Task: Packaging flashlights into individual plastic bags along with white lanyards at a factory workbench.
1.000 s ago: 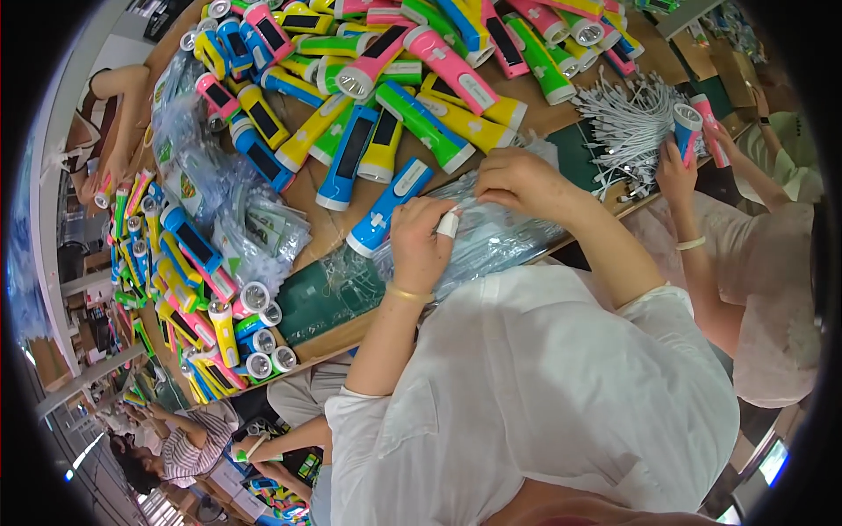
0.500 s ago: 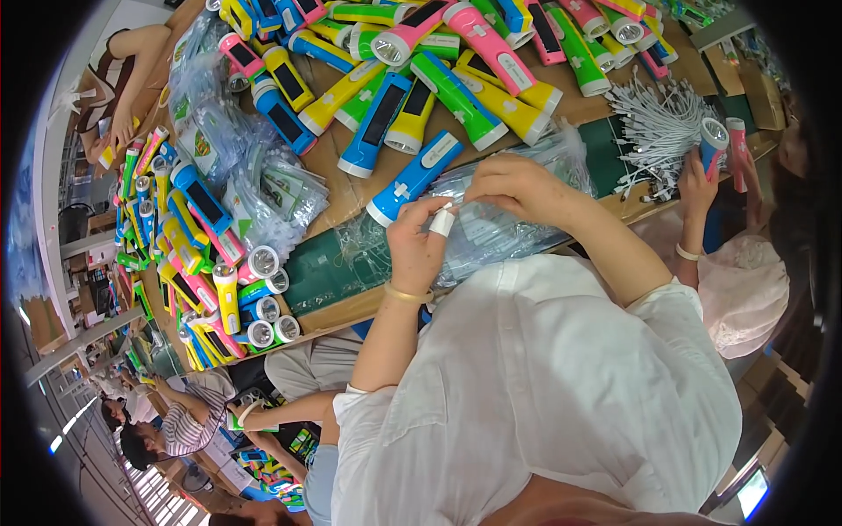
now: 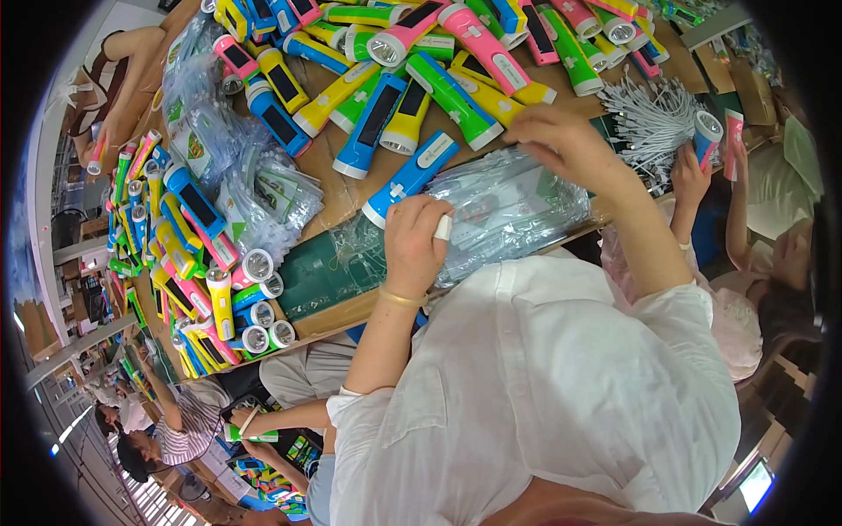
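My left hand (image 3: 416, 244) is closed, its fingers curled near the white head of a blue flashlight (image 3: 412, 178). A small white piece (image 3: 444, 228) shows by its thumb; whether it is a finger wrap or something held, I cannot tell. My right hand (image 3: 570, 149) hovers above a stack of clear plastic bags (image 3: 500, 215), its thumb and fingers apart and slightly blurred, with nothing visible in them. Close to its fingertips lies a green and blue flashlight (image 3: 454, 101). The bags rest on a dark green strip of the table (image 3: 320, 279).
Many coloured flashlights (image 3: 368, 131) cover the far side, with more heaped at left (image 3: 193, 254). Crumpled plastic bags (image 3: 263, 193) lie between them. White cables (image 3: 653, 123) are bundled at right, where another person's hand (image 3: 691, 180) holds a flashlight. Other people sit at lower left.
My hands have come apart: the right has moved away to the right and opened, while the left has curled its fingers and stayed near its place. Another person has leaned into view at right.
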### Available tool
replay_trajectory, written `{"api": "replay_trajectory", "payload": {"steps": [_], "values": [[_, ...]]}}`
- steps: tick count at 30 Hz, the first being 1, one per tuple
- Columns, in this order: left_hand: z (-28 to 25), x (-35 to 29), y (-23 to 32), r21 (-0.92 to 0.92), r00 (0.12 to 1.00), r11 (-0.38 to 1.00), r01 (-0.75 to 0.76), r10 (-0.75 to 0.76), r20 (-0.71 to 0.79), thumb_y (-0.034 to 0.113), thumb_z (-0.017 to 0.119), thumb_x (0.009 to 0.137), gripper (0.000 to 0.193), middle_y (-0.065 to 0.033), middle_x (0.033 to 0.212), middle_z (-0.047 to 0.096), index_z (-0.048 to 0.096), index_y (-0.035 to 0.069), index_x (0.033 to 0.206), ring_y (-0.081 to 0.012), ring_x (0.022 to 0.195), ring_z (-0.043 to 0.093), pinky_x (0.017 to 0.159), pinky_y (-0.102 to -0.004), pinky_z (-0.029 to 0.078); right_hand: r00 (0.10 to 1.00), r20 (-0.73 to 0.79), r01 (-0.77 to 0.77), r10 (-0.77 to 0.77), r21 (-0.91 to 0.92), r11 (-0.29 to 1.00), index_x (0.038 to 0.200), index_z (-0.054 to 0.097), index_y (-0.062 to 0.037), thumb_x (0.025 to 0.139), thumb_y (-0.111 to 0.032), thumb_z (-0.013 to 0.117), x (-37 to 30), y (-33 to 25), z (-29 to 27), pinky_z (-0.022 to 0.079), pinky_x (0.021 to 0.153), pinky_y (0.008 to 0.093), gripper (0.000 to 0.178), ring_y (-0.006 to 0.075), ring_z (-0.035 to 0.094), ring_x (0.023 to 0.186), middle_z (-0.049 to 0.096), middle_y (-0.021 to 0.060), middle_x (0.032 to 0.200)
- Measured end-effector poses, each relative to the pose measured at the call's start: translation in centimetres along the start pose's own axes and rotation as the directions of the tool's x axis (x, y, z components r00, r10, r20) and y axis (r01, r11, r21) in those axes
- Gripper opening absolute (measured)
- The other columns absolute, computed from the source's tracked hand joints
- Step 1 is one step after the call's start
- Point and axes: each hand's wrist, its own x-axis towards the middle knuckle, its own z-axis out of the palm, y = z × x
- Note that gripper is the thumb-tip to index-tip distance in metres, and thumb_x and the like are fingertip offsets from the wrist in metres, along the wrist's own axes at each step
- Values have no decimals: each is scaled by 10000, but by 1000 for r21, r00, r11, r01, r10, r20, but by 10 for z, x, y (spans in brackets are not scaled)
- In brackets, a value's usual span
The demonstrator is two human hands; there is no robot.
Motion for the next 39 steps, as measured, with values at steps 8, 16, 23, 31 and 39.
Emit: {"api": "replay_trajectory", "payload": {"steps": [8,16,23,31,39], "values": [[13,27,30,-311,849,878,-363,450,279,-43,641,672,262,-80,1165,705,650,54,915,-286,991,668,824,-385,530,907,202,422,-370,-464,779,1206,707,-234,867,-115,636,88,36,28,390,1165,430,366,243,430,1444,412,-1,1604],[2,16,12,-416,942,899,-139,249,224,-13,696,784,169,-113,1010,682,699,52,940,-295,890,677,788,-353,545,983,-34,177,-178,-45,983,1290,631,-130,890,-199,728,67,18,1,448,1092,438,417,292,566,1305,591,84,1435],[9,15,4,-429,962,894,-132,220,161,-8,687,787,168,-117,937,669,687,52,944,-317,858,670,753,-380,550,966,-5,-155,258,786,598,1400,485,13,994,-99,661,-11,-39,5,495,1011,341,456,151,606,1179,643,81,1256],[2,15,6,-410,984,902,-133,171,57,-56,681,756,171,-123,885,673,697,23,906,-295,807,665,722,-349,539,931,322,-276,170,320,906,1301,523,-33,912,-253,761,-18,-46,0,524,870,450,507,347,680,1010,699,167,1093],[-3,20,13,-472,970,865,-172,233,74,-13,762,759,173,-98,917,614,710,35,917,-254,785,614,690,-328,503,900,413,-23,140,-276,961,1130,642,-114,882,-211,708,-26,-63,3,514,866,445,274,306,675,1053,718,120,1034]]}}
